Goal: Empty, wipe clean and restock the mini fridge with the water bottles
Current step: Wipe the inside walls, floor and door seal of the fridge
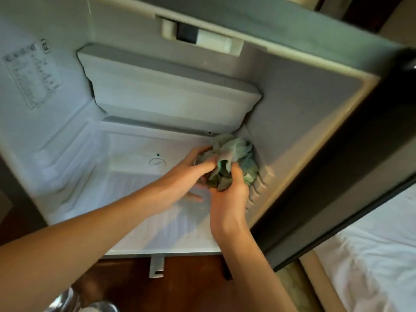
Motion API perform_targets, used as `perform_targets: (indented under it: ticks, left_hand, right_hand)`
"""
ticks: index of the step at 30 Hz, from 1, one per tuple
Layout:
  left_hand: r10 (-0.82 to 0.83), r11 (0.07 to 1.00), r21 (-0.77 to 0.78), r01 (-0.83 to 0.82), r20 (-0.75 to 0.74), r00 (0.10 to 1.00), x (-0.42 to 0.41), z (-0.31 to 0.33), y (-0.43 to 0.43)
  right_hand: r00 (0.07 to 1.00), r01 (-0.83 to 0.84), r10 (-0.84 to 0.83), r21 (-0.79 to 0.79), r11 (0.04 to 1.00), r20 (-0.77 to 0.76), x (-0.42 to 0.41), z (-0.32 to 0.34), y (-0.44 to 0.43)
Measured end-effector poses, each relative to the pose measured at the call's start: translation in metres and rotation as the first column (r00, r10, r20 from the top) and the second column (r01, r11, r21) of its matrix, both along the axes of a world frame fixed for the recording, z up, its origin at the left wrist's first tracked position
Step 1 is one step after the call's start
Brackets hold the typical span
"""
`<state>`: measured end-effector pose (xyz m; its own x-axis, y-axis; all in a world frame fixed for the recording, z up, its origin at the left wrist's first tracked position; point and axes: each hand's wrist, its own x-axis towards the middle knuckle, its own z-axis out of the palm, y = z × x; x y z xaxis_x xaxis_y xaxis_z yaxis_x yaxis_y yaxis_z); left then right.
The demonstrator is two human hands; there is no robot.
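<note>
The mini fridge (67, 136) stands open, its white inside bare of bottles and shelves. Both my hands reach into it and hold a crumpled green cloth (231, 156) near the right inner wall, low down by the rear corner. My left hand (191, 170) grips the cloth's left side with curled fingers. My right hand (227, 194) grips its lower part from below. At the bottom left edge of the view lie clear plastic water bottles (90, 305), blurred and partly cut off.
A white freezer compartment (168, 86) juts out at the fridge's upper back. A rating label (31, 73) is stuck on the left wall. The dark cabinet side (337, 176) borders the fridge on the right. White bedding (371, 255) lies at the right. Wooden floor (191, 284) runs below.
</note>
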<state>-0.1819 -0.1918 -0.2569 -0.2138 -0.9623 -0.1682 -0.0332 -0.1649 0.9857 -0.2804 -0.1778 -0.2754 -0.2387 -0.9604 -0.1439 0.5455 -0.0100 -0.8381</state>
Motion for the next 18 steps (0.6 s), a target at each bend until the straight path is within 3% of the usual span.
perform_targets:
  ticks: [3,7,10,12,14,16,18]
  left_hand:
    - [0.079,0.996,-0.006,-0.084,-0.27,0.96,-0.025,0.004,0.0]
    - [0.246,0.944,-0.187,-0.272,-0.149,0.958,-0.035,0.011,-0.005]
    - [0.334,0.876,-0.3,-0.378,-0.189,0.923,-0.039,0.024,-0.016]
    - [0.333,0.848,-0.341,-0.405,-0.25,0.909,-0.045,0.035,-0.024]
    - [0.325,0.846,-0.333,-0.417,-0.299,0.897,-0.053,0.051,-0.029]
    - [0.351,0.839,-0.298,-0.456,-0.344,0.871,-0.059,0.062,-0.031]
    - [0.391,0.832,-0.26,-0.49,-0.352,0.85,-0.062,0.067,-0.03]
  right_hand:
    - [0.987,0.019,-0.017,0.017,1.0,-0.157,-0.007,0.008,0.007]
    - [0.897,-0.059,0.085,0.073,0.996,-0.435,-0.022,0.021,0.033]
    - [0.773,-0.134,0.147,0.068,0.989,-0.617,-0.04,0.032,0.071]
    - [0.602,-0.174,0.101,-0.007,0.985,-0.792,-0.055,0.04,0.096]
    - [0.348,-0.214,-0.027,-0.108,0.971,-0.937,-0.07,0.054,0.113]
    - [0.128,-0.243,-0.211,-0.236,0.941,-0.969,-0.083,0.076,0.119]
    - [-0.013,-0.309,-0.349,-0.329,0.893,-0.937,-0.091,0.105,0.119]
